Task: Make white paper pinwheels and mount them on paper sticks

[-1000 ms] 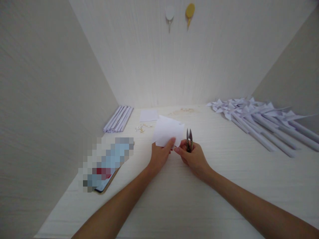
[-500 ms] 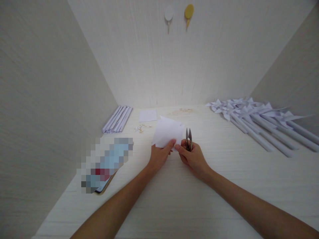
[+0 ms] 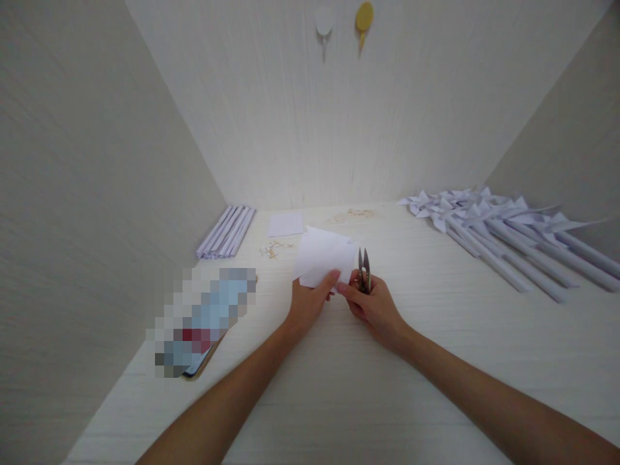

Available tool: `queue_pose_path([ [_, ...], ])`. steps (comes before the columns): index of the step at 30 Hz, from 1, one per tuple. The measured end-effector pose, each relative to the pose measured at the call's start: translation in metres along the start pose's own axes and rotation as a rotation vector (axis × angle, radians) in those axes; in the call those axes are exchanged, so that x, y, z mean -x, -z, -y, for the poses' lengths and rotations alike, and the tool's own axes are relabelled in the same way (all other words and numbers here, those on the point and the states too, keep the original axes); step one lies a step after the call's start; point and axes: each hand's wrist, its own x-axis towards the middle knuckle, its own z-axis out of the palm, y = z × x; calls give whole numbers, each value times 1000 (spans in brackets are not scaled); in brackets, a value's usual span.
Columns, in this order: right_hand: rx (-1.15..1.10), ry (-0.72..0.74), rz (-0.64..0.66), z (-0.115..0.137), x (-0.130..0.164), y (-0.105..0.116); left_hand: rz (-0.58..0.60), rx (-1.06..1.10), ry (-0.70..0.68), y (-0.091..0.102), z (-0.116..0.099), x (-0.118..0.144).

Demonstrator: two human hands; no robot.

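A white square sheet of paper (image 3: 322, 255) with small cuts near its corners is held above the table. My left hand (image 3: 312, 300) grips its lower edge, thumb on top and fingers beneath. Thread snips (image 3: 364, 268) rest in my closed right hand (image 3: 375, 307), their blades pointing away from me. The right thumb and a fingertip also touch the lower right corner of the paper. Part of the snips is hidden by the palm and fingers.
Rolled paper tubes (image 3: 227, 231) lie at the back left, beside a stack of white paper squares (image 3: 285, 224). Small pale bits (image 3: 275, 248) are scattered nearby. A phone (image 3: 208, 329), partly blurred, lies at left. Paper pinwheels (image 3: 489, 223) on tubes are piled at right. Two hooks, one yellow (image 3: 364, 18), are on the wall.
The view has shifted very slightly. Both hands keep their hold, and the paper has tilted a little between them.
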Motion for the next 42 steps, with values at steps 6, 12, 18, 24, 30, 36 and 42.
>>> queue_pose_path([
  [6,-27,-13,12,2,1,-1,4,-18,-5,0,3,0],
  [12,-69,-33,18,3,1,-1,16,-26,-13,0,0,0],
  [18,-46,-29,15,1,-1,-1,8,-30,-12,0,1,1],
  [24,-26,-23,10,1,-1,0,-2,-27,-4,-1,-1,0],
  [30,-27,-24,8,-1,-2,-1,6,-24,-17,-1,-2,1],
  [36,-19,-14,13,-1,-1,0,1,-13,-21,-1,-1,0],
  [42,1,-10,-1,0,-1,0,5,20,-26,-1,2,0],
])
